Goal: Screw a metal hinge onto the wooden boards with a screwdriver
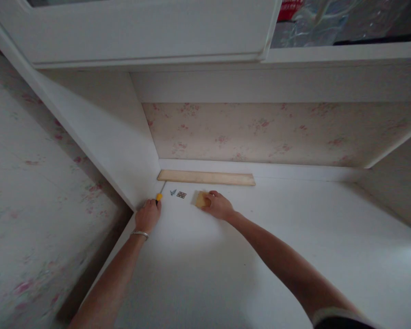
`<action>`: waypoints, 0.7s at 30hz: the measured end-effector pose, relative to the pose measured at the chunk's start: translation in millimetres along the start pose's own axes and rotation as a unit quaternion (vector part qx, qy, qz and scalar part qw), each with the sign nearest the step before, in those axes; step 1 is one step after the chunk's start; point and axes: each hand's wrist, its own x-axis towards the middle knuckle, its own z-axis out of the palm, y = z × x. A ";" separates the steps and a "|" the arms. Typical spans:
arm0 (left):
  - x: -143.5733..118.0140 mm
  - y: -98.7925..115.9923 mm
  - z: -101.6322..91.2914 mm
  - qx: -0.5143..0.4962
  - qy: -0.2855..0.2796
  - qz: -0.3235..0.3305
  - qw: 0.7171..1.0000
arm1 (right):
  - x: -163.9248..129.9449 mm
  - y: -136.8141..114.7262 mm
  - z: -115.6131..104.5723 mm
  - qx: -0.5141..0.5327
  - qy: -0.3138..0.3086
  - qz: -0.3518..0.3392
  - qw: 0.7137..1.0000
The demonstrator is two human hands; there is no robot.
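Head view: left hand (147,215) fingers wrap a screwdriver (160,193), handle mostly hidden, shaft pointing away toward the wooden strip (206,177). Right hand (219,205) grips a small yellowish block (200,199) on the desk (294,256); nearby small parts (177,193) unclear.

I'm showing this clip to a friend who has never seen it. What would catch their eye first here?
Two bare arms reach across a white desk surface toward its back left corner. The left hand, with a bracelet at the wrist, grips a yellow-handled screwdriver beside the white side panel; the right hand rests on a small tan block. Between them lie a small hinge and a few screws, with a long wooden strip along the floral-papered back wall.
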 end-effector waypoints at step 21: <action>-107.5 -12.1 -103.0 -0.244 0.136 0.024 0.960 | -19.2 -15.1 27.7 0.094 0.045 0.056 0.993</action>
